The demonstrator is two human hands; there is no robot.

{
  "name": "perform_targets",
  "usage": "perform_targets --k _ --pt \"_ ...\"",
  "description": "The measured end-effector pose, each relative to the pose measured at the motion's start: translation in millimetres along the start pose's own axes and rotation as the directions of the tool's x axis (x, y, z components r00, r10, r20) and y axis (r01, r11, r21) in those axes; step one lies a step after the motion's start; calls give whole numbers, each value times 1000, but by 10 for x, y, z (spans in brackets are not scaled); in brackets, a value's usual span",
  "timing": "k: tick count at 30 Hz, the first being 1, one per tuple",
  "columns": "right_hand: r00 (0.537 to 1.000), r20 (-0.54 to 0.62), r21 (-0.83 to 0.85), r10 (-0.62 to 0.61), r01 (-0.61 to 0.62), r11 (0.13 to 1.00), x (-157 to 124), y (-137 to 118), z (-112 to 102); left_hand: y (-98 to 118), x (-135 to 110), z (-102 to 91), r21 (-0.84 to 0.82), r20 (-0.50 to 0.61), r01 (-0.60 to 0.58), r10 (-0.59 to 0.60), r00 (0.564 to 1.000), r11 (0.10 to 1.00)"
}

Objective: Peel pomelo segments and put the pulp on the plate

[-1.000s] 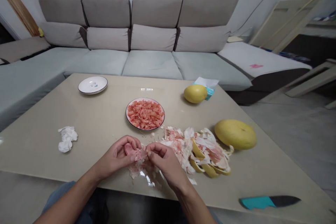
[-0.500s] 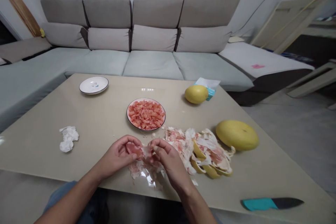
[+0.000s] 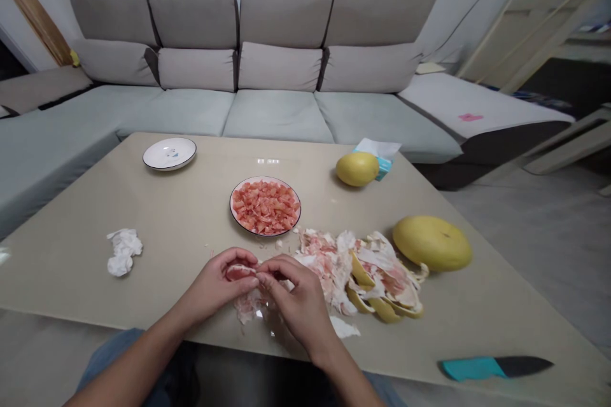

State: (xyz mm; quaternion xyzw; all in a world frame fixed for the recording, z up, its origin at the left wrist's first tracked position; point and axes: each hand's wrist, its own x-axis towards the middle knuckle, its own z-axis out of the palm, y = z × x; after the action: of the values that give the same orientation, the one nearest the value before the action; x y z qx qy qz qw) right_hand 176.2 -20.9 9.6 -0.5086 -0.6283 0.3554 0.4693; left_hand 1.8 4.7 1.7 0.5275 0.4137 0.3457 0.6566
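Centrally on the desk (image 3: 181, 216), a dark-rimmed plate (image 3: 237, 219) carries a heap of red fruit pieces (image 3: 266, 206). A second plate (image 3: 160, 156), at the far left, shows a small printed pattern. At the far right, white tissue (image 3: 379, 147) sticks out of a blue pack (image 3: 384, 168) behind a yellow fruit (image 3: 357, 169).

Near the desk's close edge, the left hand (image 3: 214, 283) grips a fruit segment (image 3: 240, 272) between thumb and fingers, nearer than the heaped plate. The right hand (image 3: 298, 296) has its thumb and fingertips drawn together at the segment's right end; I cannot tell what they pinch.

Half a second ago the fingertips were apart, with pale skin stretched between them; now they meet. More of a white scrap (image 3: 344, 328) shows beside the right wrist, while both plates stay put.
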Motion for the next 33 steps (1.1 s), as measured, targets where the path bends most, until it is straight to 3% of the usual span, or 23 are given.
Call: perform_targets --k 4,11,17,23,28,33 --pt "999 -53 -48 3 -5 999 -8 29 -5 -2 6 11 -22 21 55 -55 998 998" --pt "994 -67 -3 89 -89 996 -12 79 -11 25 8 -2 -52 -26 22 -23 999 998" --pt "992 -110 -20 63 -65 998 -21 83 -10 8 20 -6 -60 -25 3 -5 1000 998" --pt "991 -131 -42 35 -41 998 -48 72 -3 -21 25 29 -106 -111 -65 53 992 992" --pt "983 -145 49 109 -103 993 -54 59 27 -37 -1 62 -95 -159 -130 114 981 987" --pt "945 -255 129 202 -174 976 34 162 -186 5 -35 -9 -95 -240 -205 177 955 974"
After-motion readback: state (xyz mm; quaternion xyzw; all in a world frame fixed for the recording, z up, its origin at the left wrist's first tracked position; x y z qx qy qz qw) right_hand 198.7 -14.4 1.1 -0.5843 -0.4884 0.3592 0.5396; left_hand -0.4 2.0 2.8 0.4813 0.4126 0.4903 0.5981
